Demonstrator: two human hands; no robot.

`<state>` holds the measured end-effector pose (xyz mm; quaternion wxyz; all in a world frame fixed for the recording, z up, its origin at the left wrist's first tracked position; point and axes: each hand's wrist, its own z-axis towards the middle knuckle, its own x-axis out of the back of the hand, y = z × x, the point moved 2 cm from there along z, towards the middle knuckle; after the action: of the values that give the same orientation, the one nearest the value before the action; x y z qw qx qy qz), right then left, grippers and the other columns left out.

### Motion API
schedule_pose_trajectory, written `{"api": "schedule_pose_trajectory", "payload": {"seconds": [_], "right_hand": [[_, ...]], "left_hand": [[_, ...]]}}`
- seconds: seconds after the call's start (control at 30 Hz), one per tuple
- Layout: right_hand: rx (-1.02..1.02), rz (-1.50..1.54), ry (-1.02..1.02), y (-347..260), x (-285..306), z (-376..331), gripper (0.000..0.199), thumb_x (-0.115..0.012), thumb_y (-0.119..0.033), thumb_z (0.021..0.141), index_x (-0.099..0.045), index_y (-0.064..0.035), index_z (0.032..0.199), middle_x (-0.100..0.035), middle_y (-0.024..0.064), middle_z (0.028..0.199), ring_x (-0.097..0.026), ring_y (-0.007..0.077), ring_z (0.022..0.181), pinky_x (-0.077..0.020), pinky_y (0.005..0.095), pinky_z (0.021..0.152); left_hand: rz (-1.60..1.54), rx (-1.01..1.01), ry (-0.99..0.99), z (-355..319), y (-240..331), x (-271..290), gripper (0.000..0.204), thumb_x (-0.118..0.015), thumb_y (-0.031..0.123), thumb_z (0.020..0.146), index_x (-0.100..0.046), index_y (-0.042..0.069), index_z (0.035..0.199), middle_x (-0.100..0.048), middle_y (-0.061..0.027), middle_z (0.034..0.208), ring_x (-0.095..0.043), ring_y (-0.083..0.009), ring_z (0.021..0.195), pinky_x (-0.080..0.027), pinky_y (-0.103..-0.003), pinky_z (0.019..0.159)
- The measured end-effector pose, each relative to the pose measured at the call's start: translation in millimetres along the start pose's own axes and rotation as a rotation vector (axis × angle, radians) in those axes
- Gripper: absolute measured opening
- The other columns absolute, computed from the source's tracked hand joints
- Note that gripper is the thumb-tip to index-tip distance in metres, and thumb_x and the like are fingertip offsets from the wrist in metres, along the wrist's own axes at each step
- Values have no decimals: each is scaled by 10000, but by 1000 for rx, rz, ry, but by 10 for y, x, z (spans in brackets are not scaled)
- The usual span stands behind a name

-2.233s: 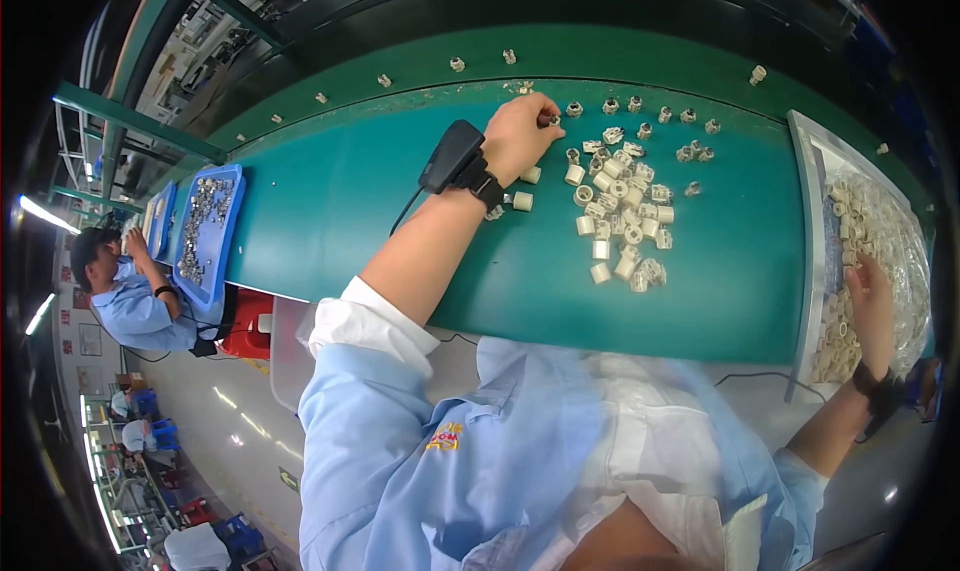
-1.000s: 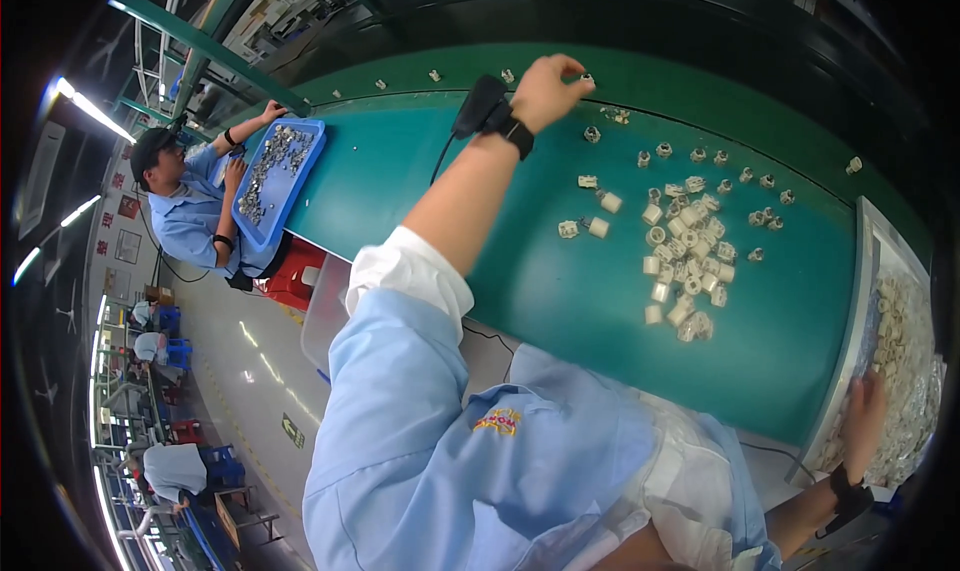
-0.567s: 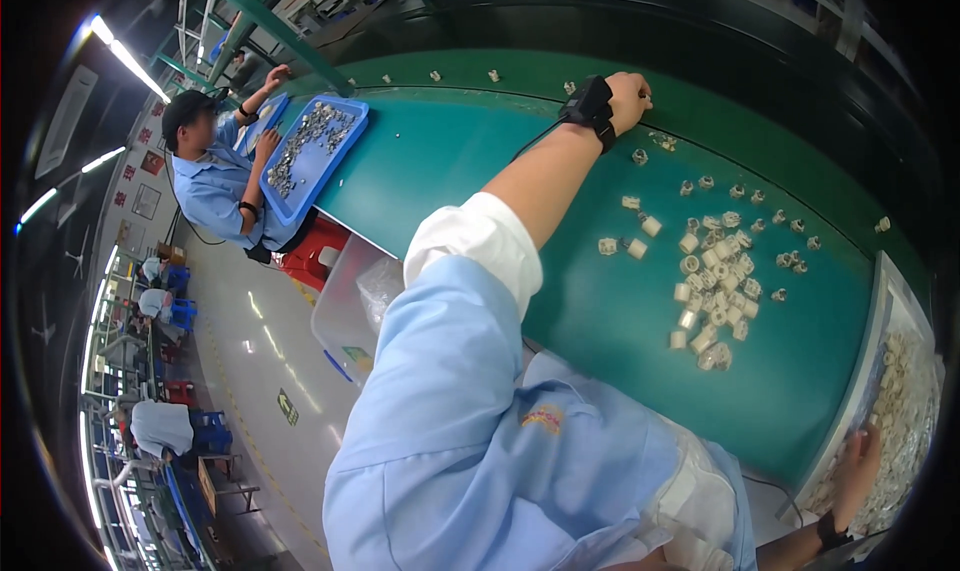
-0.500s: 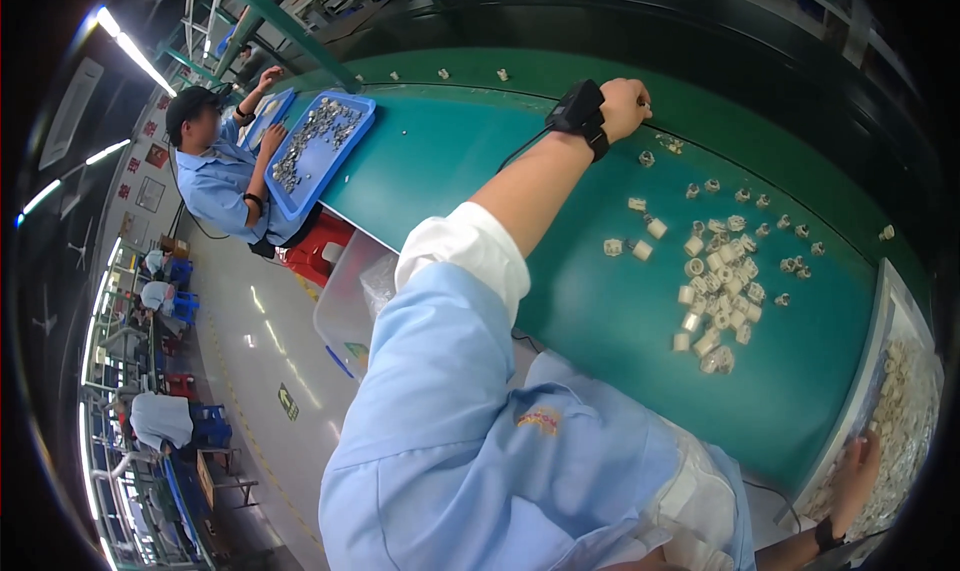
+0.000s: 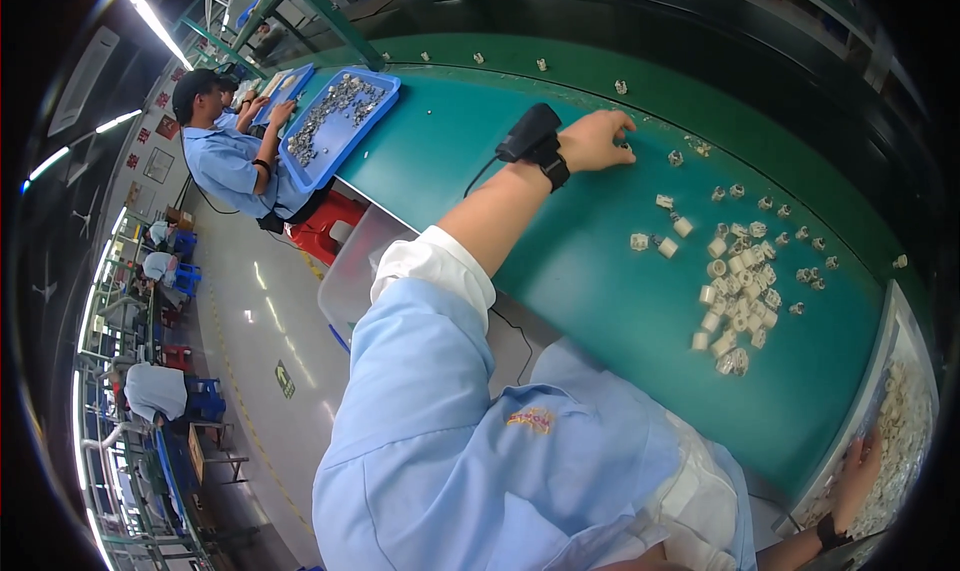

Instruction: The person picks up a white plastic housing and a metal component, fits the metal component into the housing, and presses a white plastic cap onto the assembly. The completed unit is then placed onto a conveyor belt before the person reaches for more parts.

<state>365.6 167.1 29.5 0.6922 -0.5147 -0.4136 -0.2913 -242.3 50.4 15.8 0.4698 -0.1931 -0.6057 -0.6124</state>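
Cream parts heaped right of left hand, fingers parted, right hand over box, grip unclear

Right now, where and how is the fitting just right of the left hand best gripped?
Perhaps pinch the fitting by opposite sides of its small body, from the left: pale scraps lie to its right, the left hand to its left.

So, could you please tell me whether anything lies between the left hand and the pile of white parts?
Yes: a few loose parts lie on the table between the left hand and the pile. They look low, and nothing tall is visible in the way.
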Motion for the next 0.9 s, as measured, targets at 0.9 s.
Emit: {"api": "schedule_pose_trajectory", "payload": {"seconds": [0.9], "right_hand": [[97, -87, -49, -177, 20, 38, 304, -529, -102, 794, -494, -6, 1080, -565, 98, 914, -531, 166, 809, -428, 266, 697]], "left_hand": [[-129, -89, 329, 213, 574, 144, 218, -629, 172, 733, -586, 20, 884, -607, -74, 775, -572, -140, 715, -453, -246, 657]]}}
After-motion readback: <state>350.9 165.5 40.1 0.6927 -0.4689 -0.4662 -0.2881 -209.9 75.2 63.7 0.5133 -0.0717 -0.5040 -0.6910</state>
